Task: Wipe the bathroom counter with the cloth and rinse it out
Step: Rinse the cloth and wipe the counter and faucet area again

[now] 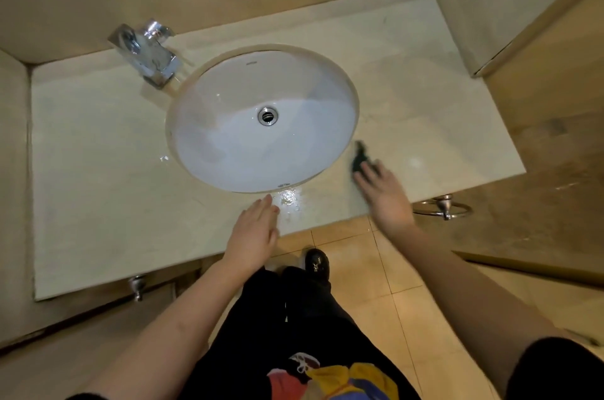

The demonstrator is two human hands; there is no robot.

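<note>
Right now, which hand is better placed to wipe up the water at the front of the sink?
Right. The right hand presses the dark cloth on the counter beside the sink, a short sweep from the puddle. The left hand lies nearer the puddle but holds nothing.

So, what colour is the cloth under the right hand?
Black, or nearly black; the cloth shows best in the head view.

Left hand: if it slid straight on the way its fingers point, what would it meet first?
Probably the front rim of the sink, just past the fingertips. The left hand is open over the counter, with the wet patch slightly to its right; depth is unclear.
</note>
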